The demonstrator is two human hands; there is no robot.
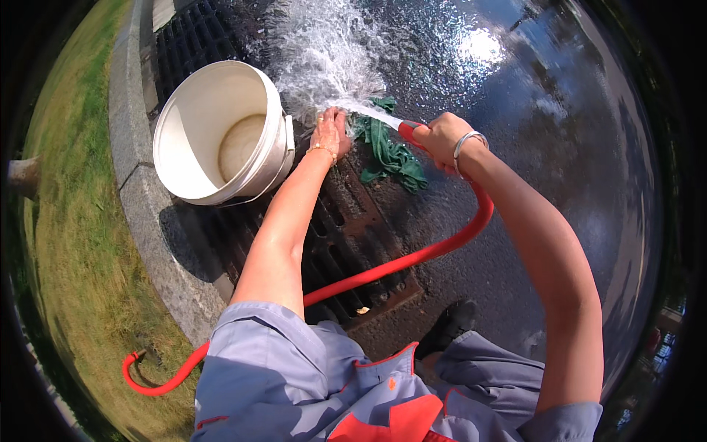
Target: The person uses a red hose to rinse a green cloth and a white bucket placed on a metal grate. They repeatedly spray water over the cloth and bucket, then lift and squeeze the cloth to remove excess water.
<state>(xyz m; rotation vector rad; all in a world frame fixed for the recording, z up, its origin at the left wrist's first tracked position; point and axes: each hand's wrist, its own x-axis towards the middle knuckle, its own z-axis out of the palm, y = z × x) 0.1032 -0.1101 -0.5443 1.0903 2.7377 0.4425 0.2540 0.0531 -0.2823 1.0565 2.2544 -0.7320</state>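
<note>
My right hand (448, 135) is closed around the red-and-grey hose nozzle (407, 130), which points left. A strong water jet (367, 109) leaves it and strikes at my left hand (331, 135). Beyond my left fingers the water bursts into white spray. My left hand is wet and low over the ground; splashing hides whether it grips anything. Just right of it, a soaked green cloth (389, 152) lies crumpled on the pavement beside the grate. A white plastic bucket (185, 132) stands left of my left hand, its mouth tilted toward me, with a brownish stain on its bottom.
The red hose (386, 269) curves across the metal drain grate (331, 221), passes behind my left thigh and ends up on the grass (88, 265). A stone curb (143, 193) borders the grate. Wet asphalt (552, 221) stretches to the right. My dark shoe (453, 323) stands near the grate.
</note>
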